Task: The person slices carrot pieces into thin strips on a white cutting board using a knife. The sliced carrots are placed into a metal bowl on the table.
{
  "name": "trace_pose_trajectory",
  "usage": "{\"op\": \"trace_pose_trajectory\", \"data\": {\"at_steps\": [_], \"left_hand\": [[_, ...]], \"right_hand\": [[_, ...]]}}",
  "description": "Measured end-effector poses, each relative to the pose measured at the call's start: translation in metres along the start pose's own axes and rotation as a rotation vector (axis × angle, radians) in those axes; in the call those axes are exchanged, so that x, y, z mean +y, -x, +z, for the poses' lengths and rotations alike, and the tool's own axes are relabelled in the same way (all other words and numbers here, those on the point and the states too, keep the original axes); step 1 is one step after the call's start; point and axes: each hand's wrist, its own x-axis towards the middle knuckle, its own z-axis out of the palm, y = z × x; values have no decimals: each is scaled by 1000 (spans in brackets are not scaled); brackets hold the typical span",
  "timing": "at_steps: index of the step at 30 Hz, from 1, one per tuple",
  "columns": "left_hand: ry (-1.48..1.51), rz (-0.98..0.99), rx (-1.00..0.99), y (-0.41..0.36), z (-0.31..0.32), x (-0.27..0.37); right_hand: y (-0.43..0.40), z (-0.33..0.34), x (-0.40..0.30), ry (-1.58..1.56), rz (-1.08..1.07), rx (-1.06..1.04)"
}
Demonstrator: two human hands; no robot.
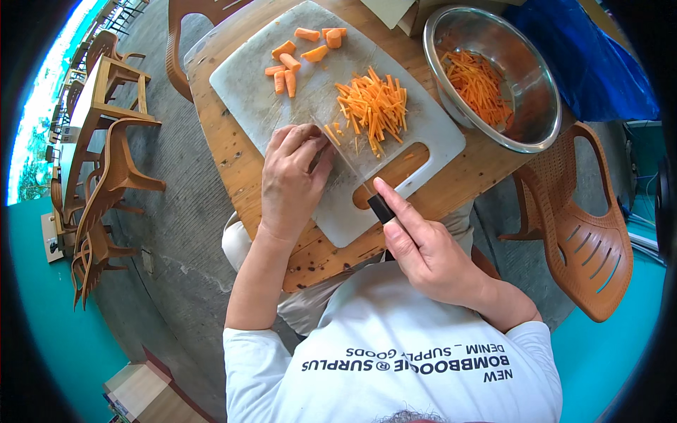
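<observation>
My right hand [431, 251] grips the black handle of a kitchen knife [381, 209], index finger stretched along its top. The blade is seen edge-on, standing on a white plastic cutting board [243, 79]. My left hand [296, 174] rests on the board with fingers curled, close against the blade's left side. Whatever lies beneath those fingers is hidden. A few short carrot slivers [332, 135] lie right by the blade. To the right of the blade is a pile of carrot matchsticks [374, 108]. Several peeled carrot chunks [290, 62] lie near the board's far end.
The board lies on a wooden table [217, 143]. A stainless steel bowl [529, 69] at the right holds more carrot strips [476, 87]. Behind it are a cardboard box [391, 10] and a blue plastic sheet [576, 58]. Brown plastic chairs [587, 238] stand around.
</observation>
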Motion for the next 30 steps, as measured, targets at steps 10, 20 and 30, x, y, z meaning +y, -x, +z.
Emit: {"op": "trace_pose_trajectory", "data": {"at_steps": [10, 20, 30], "left_hand": [[-18, 7, -24, 1, -1, 0], [13, -21, -31, 1, -1, -4], [20, -57, 51, 1, 5, 1]], "right_hand": [[-11, 6, -11, 36, 1, 4], [-31, 10, -3, 59, -38, 41], [-4, -27, 9, -847, 352, -45]]}}
